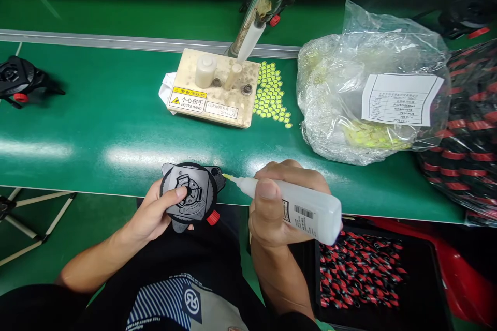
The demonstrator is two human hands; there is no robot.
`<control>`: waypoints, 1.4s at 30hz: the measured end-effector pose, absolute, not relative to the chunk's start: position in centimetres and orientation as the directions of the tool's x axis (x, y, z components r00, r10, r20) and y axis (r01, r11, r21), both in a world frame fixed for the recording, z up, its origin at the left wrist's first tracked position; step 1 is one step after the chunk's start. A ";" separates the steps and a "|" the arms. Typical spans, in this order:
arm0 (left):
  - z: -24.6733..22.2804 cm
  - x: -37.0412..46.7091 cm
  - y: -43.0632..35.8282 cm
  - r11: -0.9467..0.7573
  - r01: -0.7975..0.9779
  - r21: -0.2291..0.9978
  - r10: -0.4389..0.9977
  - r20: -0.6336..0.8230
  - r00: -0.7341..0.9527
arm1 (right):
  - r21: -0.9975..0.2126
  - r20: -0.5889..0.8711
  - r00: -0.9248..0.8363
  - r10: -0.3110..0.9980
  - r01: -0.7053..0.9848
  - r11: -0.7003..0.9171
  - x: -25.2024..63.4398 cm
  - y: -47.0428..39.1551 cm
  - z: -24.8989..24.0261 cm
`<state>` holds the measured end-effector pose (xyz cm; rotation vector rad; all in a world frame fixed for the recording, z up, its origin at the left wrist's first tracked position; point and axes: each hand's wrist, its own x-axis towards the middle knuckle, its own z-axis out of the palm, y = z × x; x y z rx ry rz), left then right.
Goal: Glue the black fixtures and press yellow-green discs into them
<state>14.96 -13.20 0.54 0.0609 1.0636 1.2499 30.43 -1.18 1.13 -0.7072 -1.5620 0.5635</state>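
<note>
My left hand (157, 212) grips a round black part (198, 181) with lobes and a red knob, its thumb pressed on the middle of the face. The part is over the front edge of the green table. My right hand (272, 204) is wrapped round a white squeeze bottle (314, 214), held tilted with its nozzle pointing left. The yellowish nozzle tip is at the small round hole in the part's right lobe; whether it touches cannot be made out.
Behind stands a press base (217, 108) with a warning label, beside many yellow-green discs (272, 90). A clear plastic bag (330, 98) lies to the right. Another black part (19, 77) sits at far left. Below right, a black tray (419, 279) holds red and black pieces.
</note>
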 end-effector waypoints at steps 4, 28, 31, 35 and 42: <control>0.6 15.0 -13.2 0.364 -0.731 0.577 0.801 -0.595 -0.071 | -0.692 0.709 -0.047 0.704 0.146 0.707 30.8 -1.4 1.5; 0.4 15.2 -13.3 0.288 -0.492 0.822 0.859 -0.449 -0.247 | -0.676 0.720 -0.067 0.690 0.151 0.721 30.6 -1.7 1.6; 0.3 15.3 -13.5 0.301 -0.468 0.831 0.857 -0.451 -0.251 | -0.664 0.734 -0.045 0.677 0.162 0.730 30.2 -1.7 1.4; -0.1 15.2 -13.9 0.326 -0.420 0.847 0.854 -0.454 -0.253 | -0.647 0.752 -0.044 0.658 0.141 0.749 29.8 -1.5 1.2; -0.5 15.0 -14.3 0.347 -0.367 0.863 0.853 -0.453 -0.258 | -0.668 0.725 -0.053 0.686 0.189 0.720 30.8 -1.8 1.3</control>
